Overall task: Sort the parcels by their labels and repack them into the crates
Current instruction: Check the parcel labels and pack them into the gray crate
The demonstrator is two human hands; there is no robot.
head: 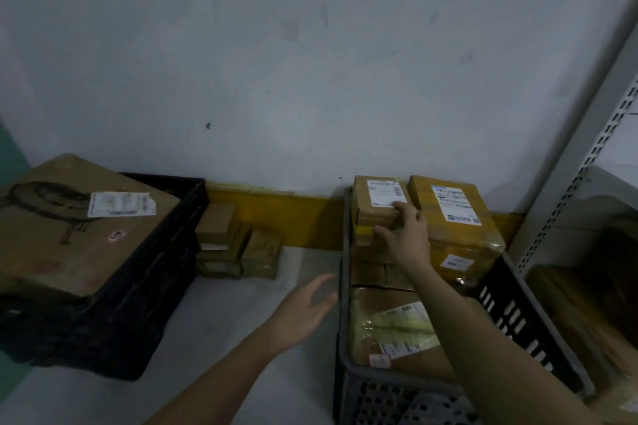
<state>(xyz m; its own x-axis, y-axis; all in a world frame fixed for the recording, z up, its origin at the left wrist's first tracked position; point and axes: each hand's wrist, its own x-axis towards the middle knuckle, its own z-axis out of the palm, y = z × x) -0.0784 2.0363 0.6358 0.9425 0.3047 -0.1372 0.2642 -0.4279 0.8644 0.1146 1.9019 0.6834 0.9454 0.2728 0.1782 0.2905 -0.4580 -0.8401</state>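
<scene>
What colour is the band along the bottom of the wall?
Yellow band, head view.

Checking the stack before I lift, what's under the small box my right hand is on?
The small box under the right hand tops more brown cartons in the crate. Anything lower is hidden.

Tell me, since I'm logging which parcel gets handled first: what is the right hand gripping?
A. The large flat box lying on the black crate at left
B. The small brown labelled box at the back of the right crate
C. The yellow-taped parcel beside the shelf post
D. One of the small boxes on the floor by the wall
B: the right hand has its fingers and thumb curled round the near edge of the small brown labelled box in the right crate, while the left hand hangs open over the floor.
</scene>
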